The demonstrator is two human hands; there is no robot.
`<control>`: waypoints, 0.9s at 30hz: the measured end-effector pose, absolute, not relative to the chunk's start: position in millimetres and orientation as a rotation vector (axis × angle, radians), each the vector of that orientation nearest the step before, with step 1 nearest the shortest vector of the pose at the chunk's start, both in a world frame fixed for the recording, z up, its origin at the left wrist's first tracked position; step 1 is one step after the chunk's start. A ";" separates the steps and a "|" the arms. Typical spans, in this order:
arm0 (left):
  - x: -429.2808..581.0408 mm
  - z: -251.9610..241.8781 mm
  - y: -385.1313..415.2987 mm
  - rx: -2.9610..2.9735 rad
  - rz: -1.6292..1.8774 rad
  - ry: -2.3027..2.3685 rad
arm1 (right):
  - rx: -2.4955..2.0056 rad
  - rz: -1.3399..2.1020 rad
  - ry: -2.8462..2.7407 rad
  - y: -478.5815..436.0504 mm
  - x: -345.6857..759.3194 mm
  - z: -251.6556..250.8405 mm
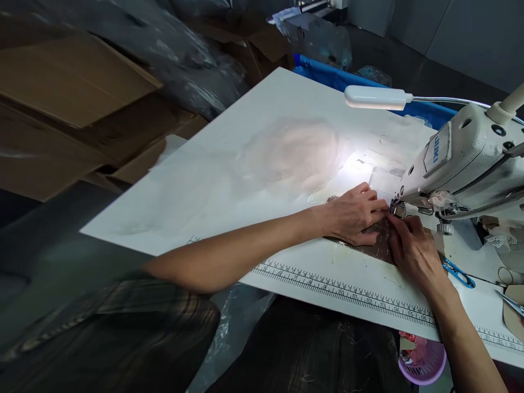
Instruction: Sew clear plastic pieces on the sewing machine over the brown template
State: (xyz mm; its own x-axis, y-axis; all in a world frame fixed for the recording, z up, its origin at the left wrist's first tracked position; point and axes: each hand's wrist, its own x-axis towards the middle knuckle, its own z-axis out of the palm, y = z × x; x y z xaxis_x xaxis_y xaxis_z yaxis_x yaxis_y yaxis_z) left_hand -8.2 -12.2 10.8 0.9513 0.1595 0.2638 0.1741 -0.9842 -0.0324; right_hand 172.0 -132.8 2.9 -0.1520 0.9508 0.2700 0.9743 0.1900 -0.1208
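Under the head of a white sewing machine point(446, 158), both hands meet at the presser foot point(397, 208). My left hand point(356, 214) lies palm down with bent fingers, its fingertips close to the left side of the foot. Just in front of the foot, my right hand point(415, 248) is closed, thumb and index finger pinched together. Whatever is between the fingers of either hand is too small or hidden to make out. Below the hands is a brown, shiny patch point(379, 246) on the white tabletop point(229, 191).
Blue thread snips point(459, 273) lie right of my right hand, with scissors point(510, 301) farther right. A lamp point(379, 98) lights the sewing area. A printed ruler point(339, 289) runs along the front edge. A purple basket point(423, 363) hangs below; cardboard boxes point(73, 76) stand left.
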 end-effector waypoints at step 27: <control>-4.4 10.3 -15.6 -3.101 -0.374 -0.501 | -1.863 0.407 -1.601 -154.3 194.9 12.9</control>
